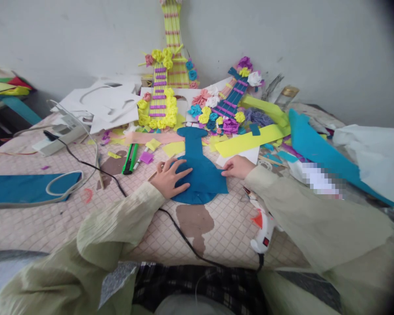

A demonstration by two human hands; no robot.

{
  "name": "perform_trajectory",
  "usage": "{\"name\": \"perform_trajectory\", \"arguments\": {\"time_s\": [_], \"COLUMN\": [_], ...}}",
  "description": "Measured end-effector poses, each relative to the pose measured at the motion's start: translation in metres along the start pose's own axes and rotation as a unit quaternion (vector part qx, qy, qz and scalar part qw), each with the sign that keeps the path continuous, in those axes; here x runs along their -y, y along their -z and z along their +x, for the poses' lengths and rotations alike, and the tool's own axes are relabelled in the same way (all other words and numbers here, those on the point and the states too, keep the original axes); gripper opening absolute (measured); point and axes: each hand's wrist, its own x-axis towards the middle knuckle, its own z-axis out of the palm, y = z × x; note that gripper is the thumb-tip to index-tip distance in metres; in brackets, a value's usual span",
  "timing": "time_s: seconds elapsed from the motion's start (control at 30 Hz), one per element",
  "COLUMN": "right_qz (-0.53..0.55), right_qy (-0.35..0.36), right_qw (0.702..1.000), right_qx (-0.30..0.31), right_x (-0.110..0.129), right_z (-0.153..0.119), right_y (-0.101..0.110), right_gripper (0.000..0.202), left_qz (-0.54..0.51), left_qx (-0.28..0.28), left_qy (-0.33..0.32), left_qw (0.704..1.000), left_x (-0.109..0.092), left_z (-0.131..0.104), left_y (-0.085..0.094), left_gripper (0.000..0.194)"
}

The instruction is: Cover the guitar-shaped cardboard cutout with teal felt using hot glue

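A dark blue vase-shaped paper piece (pixel 202 175), with a narrow neck and a wide rounded body, lies flat on the table before me. My left hand (pixel 171 177) rests spread on the left side of its body, fingers apart. At the right edge, my right hand (pixel 238 167) pinches a corner of the blue paper between thumb and fingers. A white glue gun (pixel 262 232) with an orange trigger lies just below my right hand, its nozzle pointing up and left. Left of the neck is a green utility knife (pixel 130 158).
Paper-flower-trimmed instrument shapes (pixel 159 96) lean at the back wall. A yellow paper strip (pixel 249 141) and bright blue crepe paper (pixel 325 153) lie right. On the left are a power strip (pixel 61 138) and a dark blue sheet (pixel 19 188). A black cable (pixel 184 238) crosses in front.
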Motion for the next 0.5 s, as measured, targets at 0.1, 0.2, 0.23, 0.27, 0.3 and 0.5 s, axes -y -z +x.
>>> {"name": "perform_trajectory", "arguments": {"time_s": [0.1,0.2,0.23,0.27,0.3,0.5], "right_qz": [-0.012,-0.024,-0.026,-0.029,-0.032,-0.051], "right_qy": [0.000,0.005,0.010,0.018,0.027,0.032], "right_qw": [1.000,0.998,0.998,0.997,0.995,0.983], "right_qx": [-0.017,-0.051,-0.063,-0.076,-0.091,-0.173], "right_x": [0.003,0.007,0.008,0.009,0.009,-0.020], "right_z": [-0.003,-0.013,-0.019,-0.027,-0.037,-0.118], "right_y": [0.003,0.012,0.016,0.020,0.025,0.051], "right_gripper": [0.009,0.014,0.015,0.016,0.016,0.017], "left_qz": [-0.006,-0.005,-0.004,-0.005,-0.005,-0.014], "left_qx": [-0.007,-0.020,-0.026,-0.031,-0.036,-0.073], "left_qy": [-0.006,-0.005,-0.004,-0.002,-0.001,0.017], "left_qw": [1.000,1.000,1.000,0.999,0.999,0.997], "left_x": [0.002,0.006,0.007,0.008,0.009,0.009], "left_z": [-0.001,-0.001,-0.001,-0.001,-0.002,-0.003], "left_y": [0.000,-0.001,-0.001,-0.002,-0.002,0.005], "left_gripper": [0.044,0.042,0.042,0.041,0.041,0.038]}}
